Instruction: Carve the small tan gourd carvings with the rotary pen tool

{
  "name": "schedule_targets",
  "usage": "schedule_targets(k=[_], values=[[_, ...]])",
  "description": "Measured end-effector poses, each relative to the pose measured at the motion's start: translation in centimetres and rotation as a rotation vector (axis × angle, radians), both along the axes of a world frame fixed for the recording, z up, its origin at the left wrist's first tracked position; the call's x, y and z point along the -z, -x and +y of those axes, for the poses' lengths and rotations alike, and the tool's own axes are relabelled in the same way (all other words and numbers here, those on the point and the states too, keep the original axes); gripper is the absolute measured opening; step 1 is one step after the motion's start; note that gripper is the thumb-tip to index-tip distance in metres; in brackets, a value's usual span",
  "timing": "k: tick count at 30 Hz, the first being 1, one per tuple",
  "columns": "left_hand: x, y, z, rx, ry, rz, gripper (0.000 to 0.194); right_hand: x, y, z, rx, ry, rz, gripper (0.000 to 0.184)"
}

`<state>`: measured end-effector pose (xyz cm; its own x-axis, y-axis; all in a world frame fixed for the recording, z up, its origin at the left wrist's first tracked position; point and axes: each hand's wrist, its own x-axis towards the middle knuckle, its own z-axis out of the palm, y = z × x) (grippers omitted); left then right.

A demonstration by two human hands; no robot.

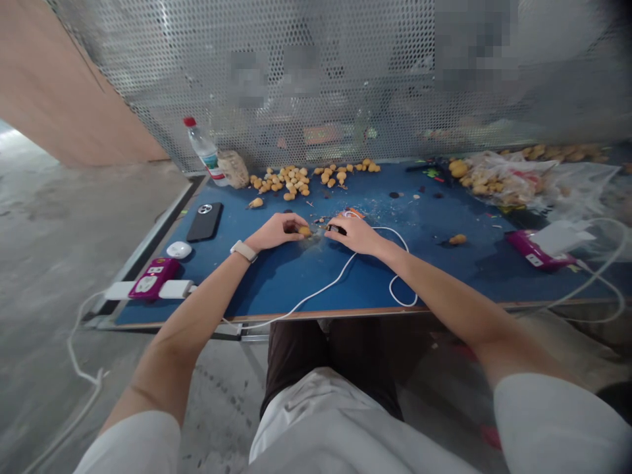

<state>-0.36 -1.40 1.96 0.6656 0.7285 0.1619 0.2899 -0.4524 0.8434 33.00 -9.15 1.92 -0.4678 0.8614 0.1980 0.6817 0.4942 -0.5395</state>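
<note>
My left hand point(283, 230), a pale watch strap on its wrist, pinches a small yellow-brown gourd point(305, 232) low over the blue table point(291, 280). Just to its right, the fingers of my right hand point(353, 234) are closed around a small dark tool point(336, 229), mostly hidden by the hand, so its kind does not show. Its tip side faces the gourd. A white cable point(328, 284) runs by my right hand and loops across the table. Crumbs and shavings lie between and beyond the hands.
Many small gourds point(291, 179) lie along the back edge beside a bottle point(203, 153). On the left are a black phone point(205, 222), a white case point(178, 249) and a purple power strip point(154, 278). A plastic bag point(513, 181) and another purple strip point(528, 249) sit right.
</note>
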Motion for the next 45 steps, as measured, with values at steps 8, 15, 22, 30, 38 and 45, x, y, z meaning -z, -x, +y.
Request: schedule_targets(k=[8, 15, 22, 30, 38, 45], values=[[-0.8, 0.9, 0.2, 0.067, -0.708, 0.33, 0.028, 0.3, -0.2, 0.1, 0.005, 0.005, -0.013, 0.046], [-1.1, 0.5, -0.4, 0.143, -0.953, 0.45, 0.045, 0.2, -0.3, 0.1, 0.014, 0.018, -0.017, 0.048], [-0.8, 0.3, -0.3, 0.111, -0.999, 0.48, 0.042, 0.2, -0.3, 0.0, 0.022, 0.03, -0.015, 0.046], [-0.8, 0.0, -0.4, 0.119, -0.962, 0.446, 0.041, 0.0, -0.3, -0.1, 0.027, 0.034, -0.02, 0.044], [-0.6, -0.4, -0.8, 0.063, -0.895, 0.408, 0.045, 0.3, -0.5, 0.0, 0.025, 0.015, 0.006, 0.044], [-0.1, -0.6, -0.9, 0.004, -0.698, 0.343, 0.028, 0.4, -1.1, 0.5, 0.016, -0.033, 0.004, 0.039]])
